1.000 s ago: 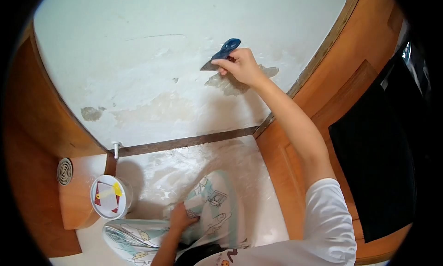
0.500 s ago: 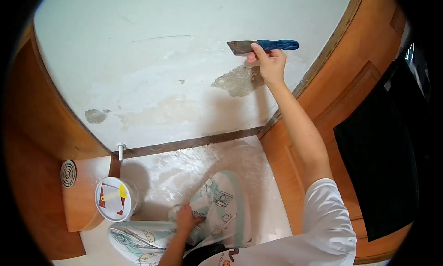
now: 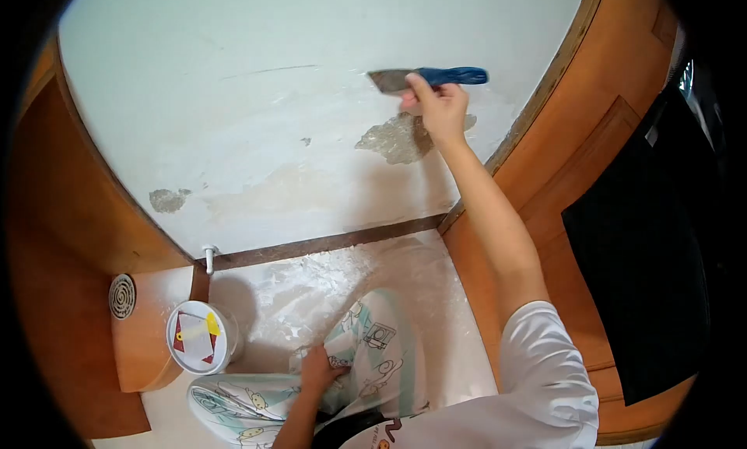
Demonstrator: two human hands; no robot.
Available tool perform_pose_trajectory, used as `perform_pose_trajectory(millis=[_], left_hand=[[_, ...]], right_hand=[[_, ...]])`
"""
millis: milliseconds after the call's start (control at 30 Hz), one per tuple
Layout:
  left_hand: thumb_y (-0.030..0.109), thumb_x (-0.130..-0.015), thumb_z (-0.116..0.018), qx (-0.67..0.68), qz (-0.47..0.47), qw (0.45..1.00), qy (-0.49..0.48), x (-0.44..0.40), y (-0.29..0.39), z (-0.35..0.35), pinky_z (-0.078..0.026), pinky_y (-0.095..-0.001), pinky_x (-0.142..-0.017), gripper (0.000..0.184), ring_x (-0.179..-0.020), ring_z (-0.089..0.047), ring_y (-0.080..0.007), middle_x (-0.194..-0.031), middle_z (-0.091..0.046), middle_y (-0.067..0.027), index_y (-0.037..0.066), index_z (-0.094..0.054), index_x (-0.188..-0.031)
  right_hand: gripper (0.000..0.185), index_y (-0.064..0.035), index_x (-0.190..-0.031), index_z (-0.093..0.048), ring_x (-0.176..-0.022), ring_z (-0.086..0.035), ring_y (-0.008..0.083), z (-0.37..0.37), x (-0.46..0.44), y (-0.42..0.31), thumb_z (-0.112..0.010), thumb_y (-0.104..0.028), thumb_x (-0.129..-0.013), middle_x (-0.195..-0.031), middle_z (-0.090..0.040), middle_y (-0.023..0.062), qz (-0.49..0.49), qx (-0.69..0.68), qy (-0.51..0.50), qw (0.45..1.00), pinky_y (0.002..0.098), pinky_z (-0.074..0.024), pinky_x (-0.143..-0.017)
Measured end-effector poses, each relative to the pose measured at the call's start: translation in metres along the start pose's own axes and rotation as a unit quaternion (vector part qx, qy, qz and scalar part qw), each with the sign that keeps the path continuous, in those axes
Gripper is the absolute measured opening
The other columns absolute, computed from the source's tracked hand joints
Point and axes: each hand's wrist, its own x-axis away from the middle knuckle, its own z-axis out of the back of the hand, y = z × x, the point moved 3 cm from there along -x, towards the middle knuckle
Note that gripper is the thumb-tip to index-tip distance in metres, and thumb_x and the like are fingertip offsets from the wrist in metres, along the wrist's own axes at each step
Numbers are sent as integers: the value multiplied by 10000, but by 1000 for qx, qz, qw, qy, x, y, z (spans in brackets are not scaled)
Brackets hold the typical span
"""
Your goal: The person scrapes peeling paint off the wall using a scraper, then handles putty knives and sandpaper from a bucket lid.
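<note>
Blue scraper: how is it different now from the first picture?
The right hand moved rightward, swinging the blue scraper: its handle slanted up before, but now points nearly straight right. The blade is higher. The hand hasn't let go. The left hand stayed by the patterned trousers; the tub stayed put.

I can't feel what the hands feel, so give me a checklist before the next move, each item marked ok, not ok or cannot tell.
1. Scraper in the right hand's grip: ok, pinched near where blade meets handle.
2. Blade touching the wall: cannot tell from this angle.
3. Left hand away from the blade: ok, down by the trouser leg.
4. Wall surface whole: not ok, a rough grey patch shows below the scraper.
5. Floor clean: not ok, white flakes lie near the wall.
6. Tub upright: ok.
</note>
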Motion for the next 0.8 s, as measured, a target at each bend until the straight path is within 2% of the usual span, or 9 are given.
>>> perform_pose_trajectory(millis=[67,133,200,300,433,533,600,733,800], left_hand=[[310,-515,-807,1,3,1000,-8,-1,4,3,-434,-418,-785,704,-928,-523,-362,-966,-543,-190,11,-470,-1057],[300,-517,-805,-9,-7,1000,-14,-7,-2,-1,-433,-417,-788,696,-930,-522,-362,-966,-543,-191,12,-472,-1057],[323,-525,-800,-8,-9,1000,-23,-2,-1,-4,-434,-418,-785,706,-934,-521,-358,-975,-538,-191,3,-461,-1055],[381,-537,-792,-4,-21,999,-25,-4,1,0,-436,-421,-778,747,-939,-519,-353,-996,-526,-191,-18,-435,-1058],[378,-534,-795,-13,-34,999,-4,-2,-9,-7,-439,-422,-779,758,-933,-521,-359,-997,-527,-190,-18,-430,-1067],[363,-523,-804,-15,-22,1000,0,-3,-6,-8,-439,-422,-776,759,-924,-523,-364,-984,-532,-191,-18,-430,-1062],[349,-517,-809,-17,-8,1000,-10,-4,-6,-5,-439,-423,-776,757,-924,-523,-365,-976,-534,-193,-17,-431,-1061],[320,-514,-814,-2,1,1000,-21,-1,4,-2,-438,-428,-771,740,-927,-526,-364,-982,-535,-200,-9,-434,-1057],[309,-515,-814,8,-7,1000,-11,-2,2,-1,-438,-431,-767,727,-925,-529,-365,-988,-536,-202,-6,-437,-1050]], right_hand=[[208,69,-772,-639,-540,-570,113,-4,4,3,-657,-138,-779,-611,-608,81,33,33,-84,995,228,-460,-507],[140,38,-752,-655,-539,-568,112,11,-8,-15,-655,-101,-770,-616,-613,60,-30,63,12,997,231,-464,-513],[146,35,-715,-652,-531,-563,105,19,-13,-11,-653,-100,-770,-608,-611,58,13,12,64,998,229,-458,-503],[195,49,-671,-629,-522,-557,99,1,1,-3,-653,-114,-775,-599,-606,71,49,64,-115,990,221,-445,-485],[215,35,-640,-605,-497,-544,91,12,4,-3,-657,-124,-776,-583,-589,58,-58,4,86,995,214,-438,-459],[226,31,-639,-602,-483,-529,92,23,9,-6,-650,-137,-783,-559,-570,51,50,64,-18,997,215,-425,-457],[225,24,-642,-603,-479,-531,98,58,6,-13,-649,-142,-786,-580,-582,55,-33,66,148,986,216,-421,-463],[217,35,-720,-614,-540,-549,122,124,5,5,-635,-163,-807,-608,-601,51,46,8,437,898,228,-420,-508],[213,35,-774,-621,-573,-556,134,133,16,18,-640,-174,-804,-641,-610,47,-63,117,442,887,245,-428,-536]])
